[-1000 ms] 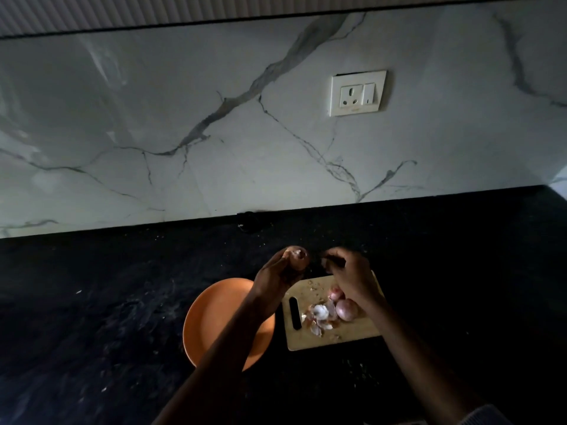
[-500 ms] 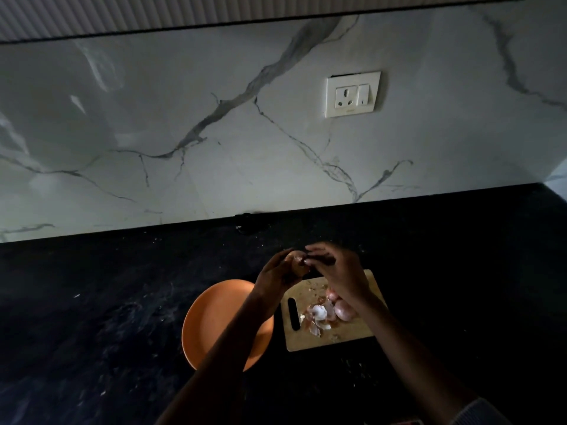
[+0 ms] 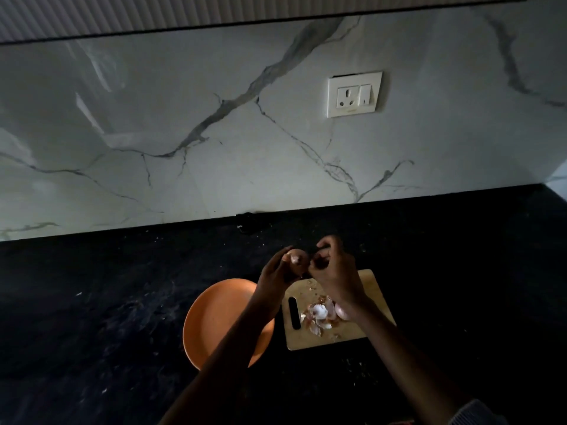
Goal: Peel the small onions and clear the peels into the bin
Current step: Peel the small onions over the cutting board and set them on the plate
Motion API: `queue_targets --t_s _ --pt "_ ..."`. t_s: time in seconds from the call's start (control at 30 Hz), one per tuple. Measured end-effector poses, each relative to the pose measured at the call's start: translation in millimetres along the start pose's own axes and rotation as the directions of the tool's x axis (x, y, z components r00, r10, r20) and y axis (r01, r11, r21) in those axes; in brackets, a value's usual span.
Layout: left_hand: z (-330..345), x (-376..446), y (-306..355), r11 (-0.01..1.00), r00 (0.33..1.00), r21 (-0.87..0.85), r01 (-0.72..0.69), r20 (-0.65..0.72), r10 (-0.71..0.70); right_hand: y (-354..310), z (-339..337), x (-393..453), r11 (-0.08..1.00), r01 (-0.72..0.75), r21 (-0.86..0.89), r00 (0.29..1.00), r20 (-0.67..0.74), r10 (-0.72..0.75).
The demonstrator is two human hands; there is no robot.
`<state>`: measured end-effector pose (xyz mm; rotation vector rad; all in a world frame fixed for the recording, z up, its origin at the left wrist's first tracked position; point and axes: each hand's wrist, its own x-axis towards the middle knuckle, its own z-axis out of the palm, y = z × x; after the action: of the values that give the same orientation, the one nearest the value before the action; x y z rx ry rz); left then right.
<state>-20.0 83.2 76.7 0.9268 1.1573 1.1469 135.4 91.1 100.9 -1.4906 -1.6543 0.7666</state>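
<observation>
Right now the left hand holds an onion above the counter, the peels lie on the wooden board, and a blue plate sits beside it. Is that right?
Not quite: the plate is orange, not blue, as the head view shows. The rest stands: the left hand holds an onion above the counter, and the peels lie on the wooden board.
</observation>
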Motion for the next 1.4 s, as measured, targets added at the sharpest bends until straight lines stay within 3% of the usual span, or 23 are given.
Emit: queue_targets --t_s 0.1,0.37,0.57,0.67,1.0,1.4 --pt "-5 2 1 1.0 1.0 0.005 0.006 -0.014 -0.006 5 -7 4 1.0 -0.008 -0.03 1.0 -0.008 0.008" --pt "-9 2 2 0.995 0.997 -0.07 0.065 -0.039 -0.067 27 -17 -3 0.981 0.013 -0.192 0.974 0.224 0.031" --pt "-1 0 0 0.998 0.999 -0.04 0.051 0.004 -0.051 5 -9 -1 0.998 0.055 0.028 0.992 0.11 -0.058" --pt "2 0 1 0.998 0.999 -0.039 0.048 0.011 -0.048 3 -5 1 0.995 0.095 0.016 0.993 0.073 -0.095" --pt "5 -2 2 0.999 0.999 -0.018 0.044 -0.018 -0.044 0 -3 -3 0.998 0.024 0.054 0.999 0.038 -0.026" --pt "6 -1 3 1.0 1.0 0.024 0.004 -0.025 -0.004 -7 0 -5 0.999 0.04 -0.033 0.999 -0.003 -0.04"
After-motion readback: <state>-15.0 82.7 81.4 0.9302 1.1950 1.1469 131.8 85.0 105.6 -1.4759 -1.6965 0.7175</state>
